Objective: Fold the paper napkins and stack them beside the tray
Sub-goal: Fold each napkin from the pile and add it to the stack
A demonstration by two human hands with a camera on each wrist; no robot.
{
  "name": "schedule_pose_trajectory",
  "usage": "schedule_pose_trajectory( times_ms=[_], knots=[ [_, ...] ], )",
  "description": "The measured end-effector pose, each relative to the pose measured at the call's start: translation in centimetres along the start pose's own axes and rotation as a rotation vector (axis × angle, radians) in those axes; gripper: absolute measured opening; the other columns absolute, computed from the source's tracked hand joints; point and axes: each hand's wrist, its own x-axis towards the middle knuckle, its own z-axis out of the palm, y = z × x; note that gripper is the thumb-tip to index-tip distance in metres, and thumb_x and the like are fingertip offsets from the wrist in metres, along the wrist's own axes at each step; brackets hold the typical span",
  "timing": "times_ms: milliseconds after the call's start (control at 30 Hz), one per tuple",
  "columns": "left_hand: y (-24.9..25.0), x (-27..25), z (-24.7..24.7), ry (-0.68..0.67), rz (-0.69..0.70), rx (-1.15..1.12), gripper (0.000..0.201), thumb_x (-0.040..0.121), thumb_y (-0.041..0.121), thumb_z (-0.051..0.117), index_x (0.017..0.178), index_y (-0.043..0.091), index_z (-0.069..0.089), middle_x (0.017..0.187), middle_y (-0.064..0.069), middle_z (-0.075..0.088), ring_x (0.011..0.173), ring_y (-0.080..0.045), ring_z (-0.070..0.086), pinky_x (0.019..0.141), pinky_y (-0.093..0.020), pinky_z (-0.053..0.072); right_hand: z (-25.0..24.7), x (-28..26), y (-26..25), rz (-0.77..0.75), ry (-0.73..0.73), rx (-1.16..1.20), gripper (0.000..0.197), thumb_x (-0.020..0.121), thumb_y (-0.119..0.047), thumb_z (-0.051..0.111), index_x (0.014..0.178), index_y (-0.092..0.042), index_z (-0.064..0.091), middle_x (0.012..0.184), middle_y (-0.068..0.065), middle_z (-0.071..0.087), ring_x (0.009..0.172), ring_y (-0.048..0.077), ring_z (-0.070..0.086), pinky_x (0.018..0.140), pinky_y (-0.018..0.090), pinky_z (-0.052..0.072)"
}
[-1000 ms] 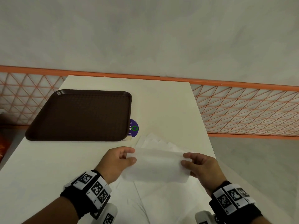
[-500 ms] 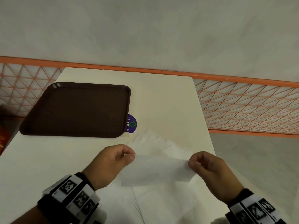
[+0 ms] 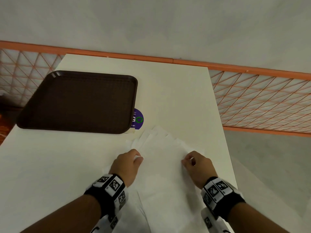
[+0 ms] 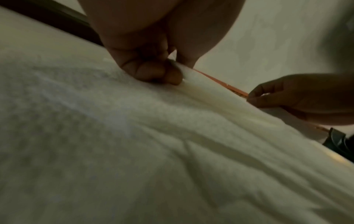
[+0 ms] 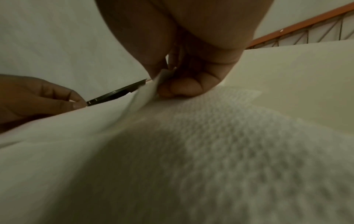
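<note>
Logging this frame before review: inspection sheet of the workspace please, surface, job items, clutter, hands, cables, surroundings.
Surface: white table, bare at the far right part.
Job's things: brown tray at far left, nothing on it; fanned stack of folded napkins near its right front corner; one napkin held between both hands; more sheets lie near the front edge.
Clutter: purple round sticker, partly under the tray.
Grippers: left hand and right hand each pinch an end of the napkin.
Cables: nothing seen.
Surroundings: orange lattice railing, grey floor.
</note>
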Motion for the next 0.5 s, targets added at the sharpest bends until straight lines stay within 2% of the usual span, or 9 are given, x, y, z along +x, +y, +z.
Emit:
schedule_pose_trajectory(
  times_ms=[100,200,267,300,333,367,400,433,500],
  knots=[
    [-0.3,0.3,-0.1,0.009,0.004,0.036,0.022,0.095,0.038,0.052,0.096,0.017,0.061,0.076,0.006,0.057,0.076,-0.016,0.055,0.07,-0.025,0.041,-0.4,-0.3,-0.3,-0.118,0.073,-0.203,0.017,0.092,-0.033,0.058,0.106,-0.022,0.061,0.102,-0.004,0.061,0.093,0.019,0.058,0.078,0.029,0.047],
    [-0.5,0.4,0.0,-0.002,0.007,0.042,0.024,0.095,0.039,0.053,0.094,0.017,0.064,0.072,0.007,0.057,0.075,-0.017,0.056,0.069,-0.025,0.042,1.1,-1.6,-2.1,-0.483,0.153,-0.358,0.024,0.086,-0.03,0.056,0.104,-0.019,0.068,0.105,-0.001,0.065,0.093,0.026,0.063,0.075,0.037,0.054],
    [-0.5,0.4,0.0,-0.004,0.036,0.079,0.024,0.095,0.04,0.051,0.092,0.02,0.064,0.075,0.007,0.061,0.077,-0.017,0.058,0.071,-0.027,0.046,3.0,-2.3,-4.1,-0.648,0.063,-0.447,0.037,0.084,-0.036,0.046,0.107,-0.019,0.069,0.108,0.002,0.068,0.094,0.028,0.067,0.076,0.039,0.057],
    [-0.4,0.4,0.0,-0.003,0.055,0.105,0.024,0.096,0.04,0.05,0.09,0.021,0.063,0.076,0.007,0.061,0.077,-0.016,0.059,0.071,-0.028,0.047,4.0,-2.6,-5.1,-0.659,-0.028,-0.487,0.044,0.088,-0.037,0.039,0.118,-0.017,0.065,0.12,0.004,0.065,0.107,0.03,0.064,0.086,0.044,0.055],
    [-0.3,0.3,0.0,-0.002,0.075,0.133,0.025,0.096,0.04,0.049,0.087,0.02,0.062,0.075,0.007,0.061,0.076,-0.017,0.059,0.07,-0.029,0.047,4.9,-2.8,-5.8,-0.655,-0.109,-0.538,0.051,0.095,-0.037,0.03,0.135,-0.015,0.053,0.139,0.006,0.053,0.127,0.03,0.052,0.102,0.052,0.045],
    [-0.3,0.3,0.0,0.0,0.088,0.158,0.027,0.096,0.039,0.048,0.085,0.02,0.061,0.075,0.006,0.061,0.074,-0.017,0.058,0.068,-0.029,0.047,5.5,-3.1,-6.2,-0.631,-0.218,-0.588,0.057,0.101,-0.041,0.018,0.149,-0.014,0.032,0.156,0.006,0.031,0.143,0.029,0.03,0.116,0.055,0.024],
    [-0.3,0.3,0.0,0.0,0.09,0.172,0.028,0.096,0.039,0.047,0.084,0.02,0.062,0.075,0.005,0.061,0.075,-0.018,0.059,0.068,-0.03,0.047,5.7,-3.3,-6.2,-0.611,-0.315,-0.625,0.064,0.1,-0.048,0.005,0.154,-0.014,0.011,0.163,0.004,0.009,0.15,0.026,0.007,0.119,0.052,0.003],
    [-0.4,0.3,0.0,-0.003,0.078,0.164,0.027,0.096,0.039,0.047,0.086,0.02,0.063,0.077,0.005,0.063,0.076,-0.018,0.059,0.069,-0.03,0.048,5.9,-3.4,-5.9,-0.605,-0.357,-0.661,0.071,0.095,-0.055,-0.004,0.154,-0.016,-0.003,0.162,0.001,-0.008,0.15,0.024,-0.008,0.117,0.049,-0.008],
    [-0.7,0.4,-0.2,-0.012,0.042,0.105,0.024,0.095,0.04,0.05,0.09,0.022,0.065,0.081,0.005,0.066,0.078,-0.017,0.061,0.073,-0.03,0.05,6.0,-3.7,-5.1,-0.646,-0.351,-0.727,0.075,0.091,-0.061,-0.005,0.152,-0.018,-0.014,0.157,-0.002,-0.025,0.146,0.021,-0.022,0.117,0.048,-0.016]
  ],
)
